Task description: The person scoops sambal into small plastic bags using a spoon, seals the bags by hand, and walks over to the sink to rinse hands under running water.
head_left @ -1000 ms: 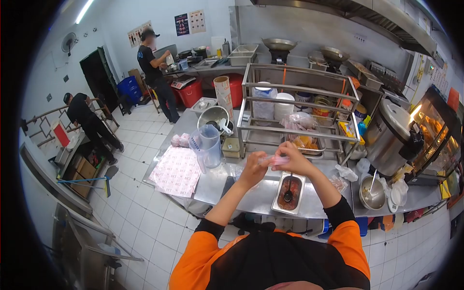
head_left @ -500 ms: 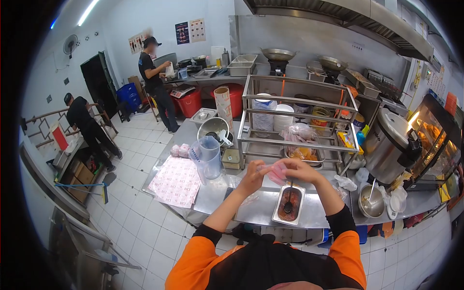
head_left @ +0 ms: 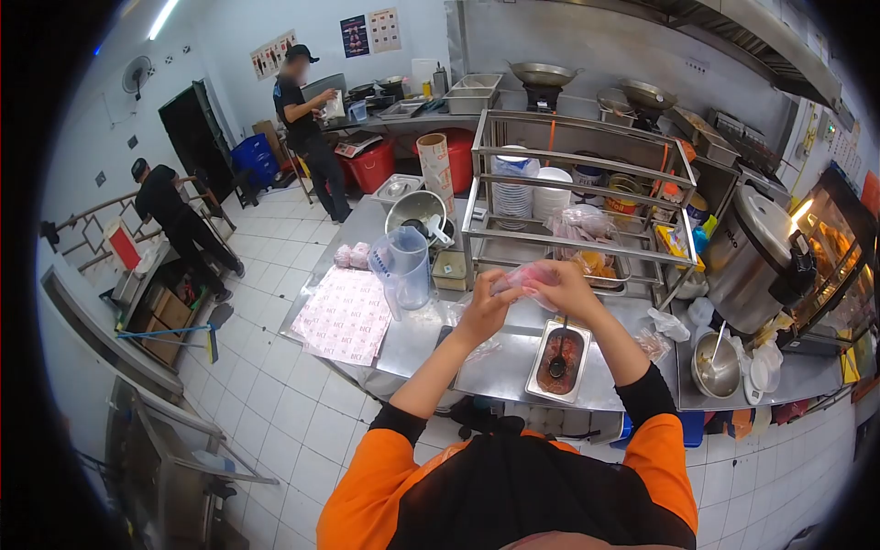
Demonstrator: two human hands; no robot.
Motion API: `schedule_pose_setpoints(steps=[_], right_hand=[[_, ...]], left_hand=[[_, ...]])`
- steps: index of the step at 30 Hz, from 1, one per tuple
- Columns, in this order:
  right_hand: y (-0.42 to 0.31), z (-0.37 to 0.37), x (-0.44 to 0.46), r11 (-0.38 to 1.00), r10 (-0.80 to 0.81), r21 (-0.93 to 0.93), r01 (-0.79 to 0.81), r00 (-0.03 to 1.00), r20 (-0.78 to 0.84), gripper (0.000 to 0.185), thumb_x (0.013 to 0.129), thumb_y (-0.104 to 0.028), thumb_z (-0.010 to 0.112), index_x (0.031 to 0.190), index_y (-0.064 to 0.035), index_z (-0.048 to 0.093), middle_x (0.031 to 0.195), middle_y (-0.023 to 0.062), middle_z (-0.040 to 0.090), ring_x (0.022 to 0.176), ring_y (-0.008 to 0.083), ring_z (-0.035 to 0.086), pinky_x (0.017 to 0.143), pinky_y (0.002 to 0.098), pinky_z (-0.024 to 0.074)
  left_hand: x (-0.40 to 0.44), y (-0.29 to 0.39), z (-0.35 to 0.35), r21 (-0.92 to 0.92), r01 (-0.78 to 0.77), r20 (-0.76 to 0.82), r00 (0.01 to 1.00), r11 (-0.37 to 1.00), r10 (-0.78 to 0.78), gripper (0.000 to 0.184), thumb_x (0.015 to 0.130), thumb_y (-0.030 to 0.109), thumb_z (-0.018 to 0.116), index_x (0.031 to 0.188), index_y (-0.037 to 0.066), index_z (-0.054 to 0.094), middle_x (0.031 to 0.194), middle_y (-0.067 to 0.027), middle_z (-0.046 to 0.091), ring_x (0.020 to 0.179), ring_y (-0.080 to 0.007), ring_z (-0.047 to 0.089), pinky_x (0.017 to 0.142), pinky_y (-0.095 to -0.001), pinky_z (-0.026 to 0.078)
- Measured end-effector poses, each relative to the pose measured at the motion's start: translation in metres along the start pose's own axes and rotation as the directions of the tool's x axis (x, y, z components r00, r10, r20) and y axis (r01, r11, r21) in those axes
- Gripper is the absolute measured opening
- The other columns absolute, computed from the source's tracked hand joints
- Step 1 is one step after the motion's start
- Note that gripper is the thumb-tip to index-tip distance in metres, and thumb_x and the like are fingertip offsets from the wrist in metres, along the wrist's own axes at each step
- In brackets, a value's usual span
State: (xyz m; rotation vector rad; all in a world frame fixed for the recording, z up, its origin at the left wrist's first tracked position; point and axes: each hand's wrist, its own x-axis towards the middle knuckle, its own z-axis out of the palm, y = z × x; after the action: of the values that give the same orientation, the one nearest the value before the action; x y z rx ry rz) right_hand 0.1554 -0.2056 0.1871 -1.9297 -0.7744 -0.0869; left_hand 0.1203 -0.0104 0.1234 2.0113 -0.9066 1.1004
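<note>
Both hands are raised over the steel counter, closed on a small pinkish clear plastic bag [head_left: 532, 273]. My left hand [head_left: 488, 301] pinches its left side, and my right hand [head_left: 570, 291] grips its right side. Whether anything is inside the bag is hard to make out. Just below my right hand stands a rectangular metal container [head_left: 536, 378] of reddish sauce, with a black ladle [head_left: 557, 366] resting in it. A clear measuring jug [head_left: 408, 275] stands left of my hands, beside a stack of printed wrapping paper [head_left: 343, 316].
Behind the hands is a metal rack [head_left: 577, 158] with stacked bowls and food trays. To the right are a steel bowl [head_left: 718, 367], a large rice cooker [head_left: 747, 261] and a lit display case [head_left: 830, 252]. Two people [head_left: 307, 124] work farther back at left.
My view has shifted slightly, so the counter and room sit a little farther right. Both hands stay on the plastic bag, its pink part now more gathered between the fingers.
</note>
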Motion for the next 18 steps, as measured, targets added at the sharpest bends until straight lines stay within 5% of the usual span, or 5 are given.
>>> schedule_pose_setpoints(steps=[9, 12, 15, 18], right_hand=[[-0.003, -0.003, 0.002, 0.997, -0.03, -0.065, 0.034, 0.998, 0.054, 0.029, 0.079, -0.021, 0.074, 0.097, 0.0007, 0.067, 0.077, 0.0093, 0.067, 0.069, 0.0148, 0.061, 0.065, 0.0313, 0.0495], [0.002, -0.007, 0.005, 0.964, 0.237, 0.072, -0.255, 0.952, 0.193, 0.028, 0.079, -0.022, 0.075, 0.094, 0.0009, 0.067, 0.075, 0.0048, 0.066, 0.068, 0.0108, 0.058, 0.064, 0.0296, 0.0483], [0.022, -0.006, 0.001, 0.911, 0.274, 0.246, -0.332, 0.931, 0.243, 0.026, 0.08, -0.021, 0.075, 0.092, 0.0002, 0.068, 0.074, 0.0015, 0.064, 0.068, 0.0077, 0.055, 0.062, 0.028, 0.0471], [0.026, -0.004, -0.007, 0.975, 0.109, 0.167, -0.146, 0.972, 0.21, 0.025, 0.079, -0.019, 0.074, 0.094, 0.0006, 0.067, 0.074, 0.0057, 0.064, 0.066, 0.0104, 0.054, 0.062, 0.0287, 0.0467]], left_hand=[[-0.02, -0.007, 0.024, -0.225, 0.203, -0.055, 0.974, 0.953, -0.221, 0.049, 0.077, -0.01, 0.059, 0.119, 0.012, 0.049, 0.115, -0.0178, 0.044, 0.105, -0.0342, 0.049, 0.09, -0.0409, 0.042], [-0.016, 0.001, 0.023, -0.199, 0.245, -0.063, 0.963, 0.949, -0.262, 0.048, 0.074, -0.012, 0.059, 0.116, 0.011, 0.048, 0.113, -0.0175, 0.045, 0.102, -0.0334, 0.049, 0.091, -0.0406, 0.041], [-0.02, -0.005, 0.031, -0.243, 0.223, -0.103, 0.962, 0.944, -0.253, 0.047, 0.073, -0.013, 0.057, 0.112, 0.01, 0.049, 0.111, -0.0172, 0.045, 0.1, -0.0327, 0.049, 0.091, -0.0395, 0.04], [-0.026, -0.01, 0.039, -0.226, 0.223, -0.068, 0.967, 0.948, -0.244, 0.045, 0.073, -0.013, 0.056, 0.112, 0.01, 0.049, 0.11, -0.0168, 0.045, 0.1, -0.0317, 0.049, 0.09, -0.0386, 0.04]])
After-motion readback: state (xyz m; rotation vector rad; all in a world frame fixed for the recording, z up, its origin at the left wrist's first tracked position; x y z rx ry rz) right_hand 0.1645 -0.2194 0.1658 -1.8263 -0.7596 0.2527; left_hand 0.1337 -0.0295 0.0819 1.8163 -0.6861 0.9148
